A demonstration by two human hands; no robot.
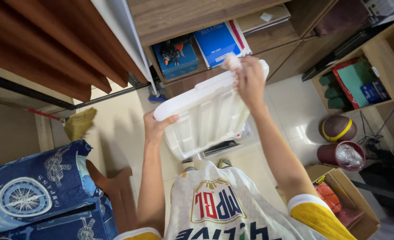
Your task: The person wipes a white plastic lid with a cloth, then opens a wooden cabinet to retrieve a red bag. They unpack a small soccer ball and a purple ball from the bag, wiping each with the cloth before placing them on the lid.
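The left hand [154,126] curls its fingers around the near rim of a white plastic basket [208,115], steadying it tilted at chest height. At one o'clock, the right hand [248,78] pinches a pale cloth [231,61] against the far rim, apparently to wipe it. At twelve o'clock behind stands a wooden shelf [268,40].

White ribbed bin [208,118], blue compass-print fabric [32,191], maroon-and-yellow ball [338,128], brown curtain [59,40]
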